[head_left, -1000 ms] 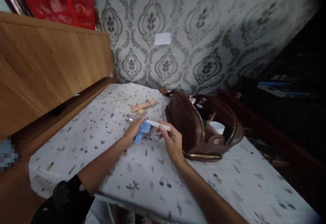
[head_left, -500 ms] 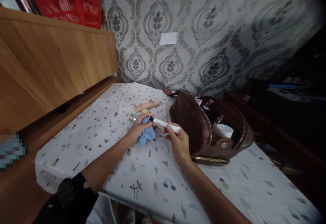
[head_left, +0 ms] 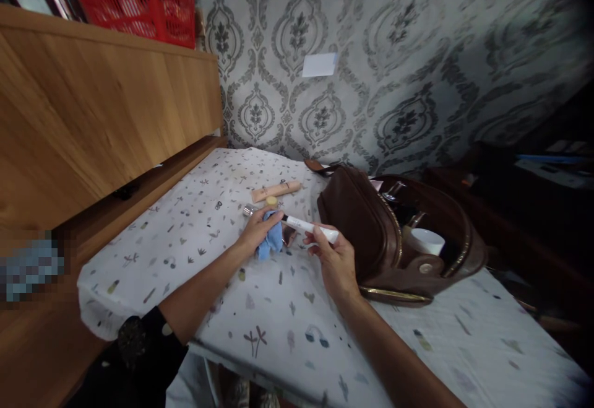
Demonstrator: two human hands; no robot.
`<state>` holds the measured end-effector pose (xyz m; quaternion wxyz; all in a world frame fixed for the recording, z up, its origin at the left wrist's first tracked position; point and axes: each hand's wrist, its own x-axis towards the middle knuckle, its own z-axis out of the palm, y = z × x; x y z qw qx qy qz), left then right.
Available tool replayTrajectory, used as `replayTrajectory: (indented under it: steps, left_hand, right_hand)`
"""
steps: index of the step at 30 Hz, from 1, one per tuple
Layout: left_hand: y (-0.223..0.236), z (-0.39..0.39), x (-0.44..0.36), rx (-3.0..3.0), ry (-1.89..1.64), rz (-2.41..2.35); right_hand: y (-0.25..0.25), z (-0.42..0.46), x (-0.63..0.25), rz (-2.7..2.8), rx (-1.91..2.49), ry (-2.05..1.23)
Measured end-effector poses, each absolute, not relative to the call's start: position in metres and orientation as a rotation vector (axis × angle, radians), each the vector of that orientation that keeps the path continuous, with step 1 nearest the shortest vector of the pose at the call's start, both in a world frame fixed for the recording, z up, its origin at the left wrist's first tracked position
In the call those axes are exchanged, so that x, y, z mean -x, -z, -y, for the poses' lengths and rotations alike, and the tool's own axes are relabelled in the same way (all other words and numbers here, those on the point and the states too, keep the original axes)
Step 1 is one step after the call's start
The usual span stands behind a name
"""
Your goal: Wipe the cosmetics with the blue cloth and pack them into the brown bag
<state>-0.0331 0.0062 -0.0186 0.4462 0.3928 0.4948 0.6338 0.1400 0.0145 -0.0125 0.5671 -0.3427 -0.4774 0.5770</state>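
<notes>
Over the patterned cloth on the table, my left hand [head_left: 255, 231] is closed on a crumpled blue cloth [head_left: 271, 241], which is pressed about the black end of a slim white tube [head_left: 301, 224]. My right hand [head_left: 336, 259] pinches the other, white end of that tube between thumb and fingers. Behind my left hand shows a silver cap-like end [head_left: 249, 210]; the rest of it is hidden. A peach squeeze tube [head_left: 276, 191] lies just beyond, with a small yellowish round item [head_left: 271, 200] beside it. Below the white tube, a small dark shiny item [head_left: 288, 234] is partly hidden.
Right of my right hand stands an open brown bag [head_left: 355, 222] with gold zips, holding a white round container [head_left: 426, 241] and several bottles. A wooden cabinet [head_left: 116, 98] borders the left side, a red basket [head_left: 171, 5] on top. Patterned wallpaper [head_left: 297, 36] is behind.
The view has shifted slightly, so everything sits a little further right. Both hands keep their hold on the cloth and the white tube, with hardly any movement between them.
</notes>
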Motion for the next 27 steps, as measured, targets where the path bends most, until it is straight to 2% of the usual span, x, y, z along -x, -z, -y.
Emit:
replayTrajectory:
  steps: [15,21,24,27]
  left_hand:
    - [0.002,-0.001,0.032,-0.920,-1.724,-1.138]
    - [0.000,0.001,0.032,-1.034,-1.637,-1.096]
    - [0.004,-0.002,0.034,-1.062,-1.647,-1.119]
    - [0.010,-0.006,0.037,-1.075,-1.667,-1.183]
  right_hand:
    - [0.013,-0.010,-0.138,1.452,0.884,-1.447]
    - [0.011,-0.007,-0.136,1.450,0.874,-1.605]
    - [0.009,-0.009,-0.138,1.503,0.899,-1.571]
    - [0.008,-0.010,-0.139,1.619,0.975,-1.393]
